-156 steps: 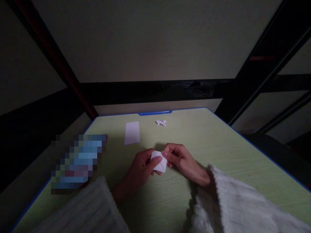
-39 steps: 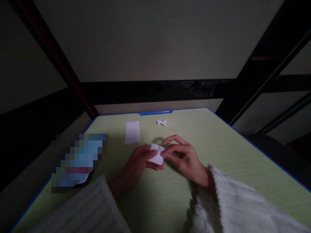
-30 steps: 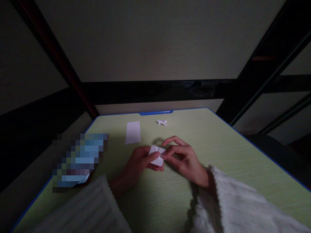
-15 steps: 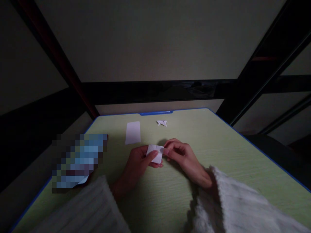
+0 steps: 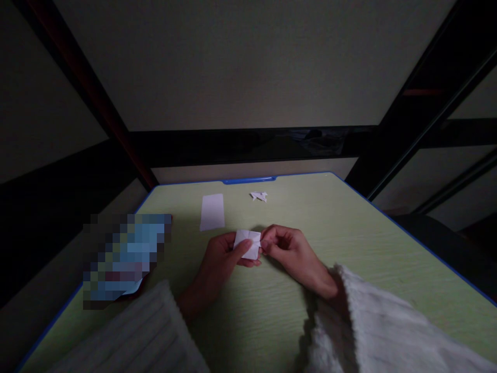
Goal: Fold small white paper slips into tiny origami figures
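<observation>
A small folded piece of white paper (image 5: 250,250), with crease lines across its face, is held just above the table. My left hand (image 5: 222,256) grips it from the left, thumb flat on top and fingers underneath. At the paper's right edge, my right hand (image 5: 289,254) is closed in a pinch, thumb against the forefinger, on the paper's edge. Beyond my hands lies a small folded paper figure (image 5: 258,196) with pointed ends. To its left a flat white sheet of paper (image 5: 212,211) rests on the table.
The light wood-grain table (image 5: 349,223) has a blue rim and a blue strip (image 5: 249,181) at its far edge. A blurred-out flat object (image 5: 130,259), screen-like, lies on the left. Behind the table stands a panel wall (image 5: 248,67) with dark bars.
The fingers of my right hand have curled in slightly at the paper's right edge. My left hand and the folded paper stay nearly in place.
</observation>
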Demonstrator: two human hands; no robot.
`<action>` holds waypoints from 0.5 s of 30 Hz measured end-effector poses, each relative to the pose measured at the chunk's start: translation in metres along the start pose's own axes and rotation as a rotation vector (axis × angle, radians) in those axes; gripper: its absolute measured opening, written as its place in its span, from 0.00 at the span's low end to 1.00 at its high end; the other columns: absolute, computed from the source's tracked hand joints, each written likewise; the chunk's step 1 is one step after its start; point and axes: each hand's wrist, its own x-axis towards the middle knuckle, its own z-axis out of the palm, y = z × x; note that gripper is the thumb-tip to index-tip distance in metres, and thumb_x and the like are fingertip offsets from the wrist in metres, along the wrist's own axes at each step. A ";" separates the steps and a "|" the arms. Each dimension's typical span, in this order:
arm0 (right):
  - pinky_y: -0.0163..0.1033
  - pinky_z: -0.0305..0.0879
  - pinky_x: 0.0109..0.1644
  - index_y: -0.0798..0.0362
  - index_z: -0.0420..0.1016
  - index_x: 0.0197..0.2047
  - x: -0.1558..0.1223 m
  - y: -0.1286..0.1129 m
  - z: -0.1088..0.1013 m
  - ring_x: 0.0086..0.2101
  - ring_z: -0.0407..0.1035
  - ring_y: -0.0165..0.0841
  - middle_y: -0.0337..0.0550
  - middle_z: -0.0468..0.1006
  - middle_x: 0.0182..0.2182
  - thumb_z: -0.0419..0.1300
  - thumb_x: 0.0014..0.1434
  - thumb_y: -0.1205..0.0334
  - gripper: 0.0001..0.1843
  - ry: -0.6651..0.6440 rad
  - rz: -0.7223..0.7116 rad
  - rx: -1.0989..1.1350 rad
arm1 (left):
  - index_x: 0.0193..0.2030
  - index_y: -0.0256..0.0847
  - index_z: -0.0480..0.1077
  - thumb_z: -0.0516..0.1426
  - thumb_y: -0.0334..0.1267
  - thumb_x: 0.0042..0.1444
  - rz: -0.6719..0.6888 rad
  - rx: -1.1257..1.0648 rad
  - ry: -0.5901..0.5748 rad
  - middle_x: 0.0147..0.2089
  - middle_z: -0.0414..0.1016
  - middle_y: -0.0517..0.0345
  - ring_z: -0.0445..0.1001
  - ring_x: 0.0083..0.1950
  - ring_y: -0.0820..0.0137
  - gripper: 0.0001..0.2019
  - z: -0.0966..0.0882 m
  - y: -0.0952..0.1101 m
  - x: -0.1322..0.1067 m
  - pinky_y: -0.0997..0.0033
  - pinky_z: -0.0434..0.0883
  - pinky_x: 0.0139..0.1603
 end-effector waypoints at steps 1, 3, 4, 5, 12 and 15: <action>0.31 0.54 0.26 0.58 0.63 0.21 0.000 0.000 0.000 0.22 0.57 0.23 0.35 0.65 0.20 0.55 0.44 0.71 0.04 0.002 -0.005 0.002 | 0.30 0.31 0.71 0.56 0.37 0.44 -0.003 -0.003 -0.005 0.23 0.75 0.57 0.73 0.23 0.73 0.10 0.000 0.000 0.000 0.78 0.69 0.25; 0.31 0.54 0.26 0.58 0.64 0.21 0.001 0.001 -0.001 0.22 0.58 0.23 0.35 0.65 0.21 0.55 0.44 0.71 0.04 0.003 -0.008 0.004 | 0.30 0.31 0.71 0.56 0.37 0.44 -0.001 -0.001 -0.012 0.22 0.75 0.57 0.73 0.23 0.73 0.10 0.000 0.000 0.000 0.77 0.69 0.25; 0.31 0.54 0.26 0.58 0.64 0.21 0.001 0.002 -0.001 0.22 0.58 0.23 0.35 0.65 0.21 0.55 0.44 0.70 0.04 0.004 -0.007 0.004 | 0.29 0.31 0.71 0.56 0.37 0.44 0.003 0.003 -0.015 0.22 0.75 0.58 0.73 0.23 0.73 0.09 0.000 0.000 -0.001 0.77 0.69 0.25; 0.31 0.54 0.26 0.58 0.64 0.21 0.002 0.002 -0.001 0.22 0.58 0.23 0.35 0.65 0.21 0.55 0.44 0.70 0.04 0.002 -0.003 0.004 | 0.28 0.31 0.71 0.56 0.37 0.44 0.008 0.006 -0.014 0.21 0.75 0.58 0.72 0.23 0.73 0.09 0.000 0.000 -0.001 0.78 0.69 0.25; 0.32 0.53 0.26 0.58 0.64 0.22 0.003 0.004 0.001 0.21 0.58 0.24 0.35 0.65 0.18 0.56 0.44 0.66 0.05 -0.022 0.081 -0.014 | 0.26 0.32 0.70 0.56 0.35 0.42 0.042 0.047 0.040 0.20 0.73 0.60 0.72 0.20 0.73 0.06 0.001 0.001 -0.002 0.78 0.68 0.22; 0.31 0.52 0.24 0.57 0.62 0.23 0.001 0.006 0.002 0.20 0.57 0.24 0.34 0.64 0.18 0.57 0.45 0.62 0.08 -0.074 0.080 -0.005 | 0.25 0.33 0.70 0.56 0.34 0.43 0.069 0.081 0.015 0.19 0.72 0.61 0.71 0.19 0.74 0.06 0.002 0.001 -0.003 0.78 0.68 0.21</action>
